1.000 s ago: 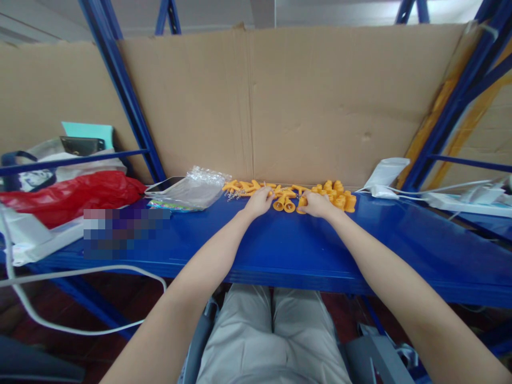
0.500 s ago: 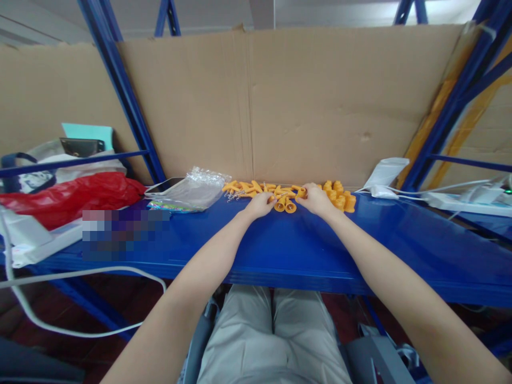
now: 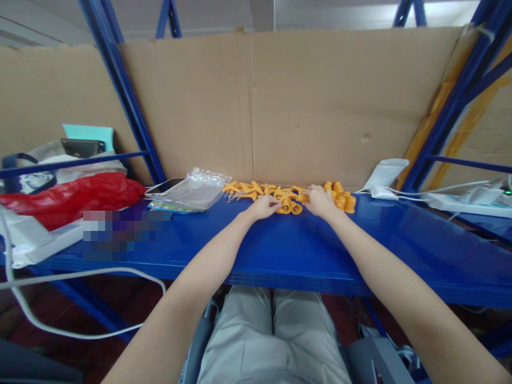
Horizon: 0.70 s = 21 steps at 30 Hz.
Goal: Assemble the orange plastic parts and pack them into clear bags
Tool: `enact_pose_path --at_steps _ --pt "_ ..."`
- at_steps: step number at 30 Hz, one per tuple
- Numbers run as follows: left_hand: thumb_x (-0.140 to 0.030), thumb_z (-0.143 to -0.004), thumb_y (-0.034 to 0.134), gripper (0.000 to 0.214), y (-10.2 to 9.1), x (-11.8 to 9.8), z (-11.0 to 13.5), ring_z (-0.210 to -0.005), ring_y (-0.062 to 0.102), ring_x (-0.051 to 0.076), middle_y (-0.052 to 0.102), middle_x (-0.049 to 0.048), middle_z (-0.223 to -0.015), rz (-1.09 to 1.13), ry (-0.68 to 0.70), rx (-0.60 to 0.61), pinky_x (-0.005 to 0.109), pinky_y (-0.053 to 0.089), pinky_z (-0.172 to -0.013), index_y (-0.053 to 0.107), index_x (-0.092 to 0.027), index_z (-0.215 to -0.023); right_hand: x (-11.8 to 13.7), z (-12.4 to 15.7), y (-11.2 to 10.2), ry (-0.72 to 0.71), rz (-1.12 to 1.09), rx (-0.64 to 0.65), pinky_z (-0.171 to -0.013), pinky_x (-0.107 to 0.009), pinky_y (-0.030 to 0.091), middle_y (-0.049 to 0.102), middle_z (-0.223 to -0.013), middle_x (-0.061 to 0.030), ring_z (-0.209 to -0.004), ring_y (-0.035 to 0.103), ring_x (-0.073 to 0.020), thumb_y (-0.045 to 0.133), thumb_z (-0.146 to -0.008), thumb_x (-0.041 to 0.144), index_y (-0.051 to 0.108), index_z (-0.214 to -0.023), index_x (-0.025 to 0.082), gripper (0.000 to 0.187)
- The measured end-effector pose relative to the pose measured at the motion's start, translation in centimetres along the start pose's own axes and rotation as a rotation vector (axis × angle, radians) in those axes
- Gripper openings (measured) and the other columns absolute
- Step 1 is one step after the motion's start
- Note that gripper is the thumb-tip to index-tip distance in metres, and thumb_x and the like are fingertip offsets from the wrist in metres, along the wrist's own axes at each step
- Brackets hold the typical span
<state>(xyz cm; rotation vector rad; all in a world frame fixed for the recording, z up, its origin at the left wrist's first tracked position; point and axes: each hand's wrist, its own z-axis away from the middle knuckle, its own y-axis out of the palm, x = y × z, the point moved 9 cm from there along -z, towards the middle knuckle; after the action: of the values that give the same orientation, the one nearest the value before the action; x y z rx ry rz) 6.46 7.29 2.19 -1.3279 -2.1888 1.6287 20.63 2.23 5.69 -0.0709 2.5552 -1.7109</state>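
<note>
Small yellow-orange plastic pieces lie in a row at the back of the blue shelf. My left hand [image 3: 264,208] has its fingers pinched at the left end of some hollow cup-shaped pieces [image 3: 296,208], on a piece mostly hidden by the fingertips. Beyond it spread several branched pieces [image 3: 252,188] with small metal chains [image 3: 233,196]. My right hand [image 3: 319,201] curls its fingers at a yellow piece [image 3: 304,198] just right of the cups. Right of that hand stands a cluster of knobby yellow pieces [image 3: 348,202].
A clear plastic bag [image 3: 196,193] lies left of the pieces. Farther left are a red plastic bag [image 3: 80,194] and a white power strip [image 3: 52,240]. Cardboard [image 3: 304,106] walls the back. White cables and a power strip [image 3: 468,202] sit at right.
The two cup-shaped pieces have shifted slightly to the right. My left hand has moved a little nearer to me, and another yellow piece shows at its fingertips. My right hand has moved slightly right.
</note>
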Motion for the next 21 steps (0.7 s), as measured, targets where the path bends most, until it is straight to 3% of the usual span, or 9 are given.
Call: enact_pose_path --at_steps 2,4,8,10,15,21 --pt "-0.022 -0.082 0.061 0.036 0.2 0.7 0.1 -0.088 0.067 0.018 0.072 0.0073 -0.099 0.004 -0.086 0.014 0.028 0.051 -0.083 0.064 -0.015 -0.118 -0.1 0.0 0.2 -0.002 0.011 0.016 -0.093 -0.044 0.04 0.059 -0.129 -0.0109 -0.121 0.049 -0.0281 0.045 -0.088 0.015 0.064 -0.123 0.023 0.04" --pt "-0.022 -0.08 0.063 0.046 0.0 1.1 0.3 -0.088 0.067 0.018 0.072 0.0087 -0.102 -0.013 -0.147 0.002 0.028 0.052 -0.082 0.059 -0.014 -0.125 -0.1 0.0 0.3 -0.003 0.015 0.022 -0.094 -0.044 0.039 0.059 -0.129 -0.0106 -0.122 0.049 -0.0282 0.045 -0.088 0.014 0.064 -0.123 0.024 0.041" --pt "-0.032 -0.082 0.059 0.023 0.1 0.9 0.4 -0.087 0.067 0.022 0.073 0.0081 -0.09 -0.118 -0.137 0.061 0.031 0.051 -0.081 0.071 -0.015 -0.092 -0.1 0.0 0.6 -0.007 -0.001 0.046 -0.095 -0.047 0.039 0.058 -0.132 -0.012 -0.124 0.049 -0.0293 0.045 -0.087 0.014 0.062 -0.125 0.022 0.042" --pt "-0.036 -0.082 0.056 0.025 0.2 1.2 0.5 -0.083 0.066 0.022 0.072 0.0069 -0.081 -0.163 -0.173 0.096 0.031 0.051 -0.077 0.071 -0.017 -0.076 0.0 0.0 0.7 -0.007 -0.002 0.056 -0.095 -0.047 0.039 0.058 -0.132 -0.0129 -0.123 0.05 -0.0295 0.045 -0.087 0.014 0.062 -0.125 0.021 0.042" --pt "-0.039 -0.074 0.062 0.024 -0.7 1.7 0.5 -0.079 0.065 0.022 0.07 0.0041 -0.071 -0.195 -0.287 0.019 0.027 0.046 -0.064 0.066 -0.02 -0.061 0.0 0.0 0.7 -0.007 0.02 0.042 -0.094 -0.046 0.038 0.061 -0.128 -0.0113 -0.122 0.051 -0.0289 0.047 -0.087 0.018 0.062 -0.124 0.024 0.04" --pt "-0.036 -0.076 0.058 0.034 -0.7 1.7 0.9 -0.067 0.063 0.02 0.059 0.0027 -0.054 -0.156 -0.399 0.028 0.027 0.043 -0.059 0.053 -0.019 -0.047 0.1 0.0 0.9 -0.016 0.018 0.058 -0.094 -0.046 0.038 0.06 -0.13 -0.0129 -0.123 0.05 -0.0296 0.05 -0.087 0.018 0.061 -0.127 0.023 0.042"
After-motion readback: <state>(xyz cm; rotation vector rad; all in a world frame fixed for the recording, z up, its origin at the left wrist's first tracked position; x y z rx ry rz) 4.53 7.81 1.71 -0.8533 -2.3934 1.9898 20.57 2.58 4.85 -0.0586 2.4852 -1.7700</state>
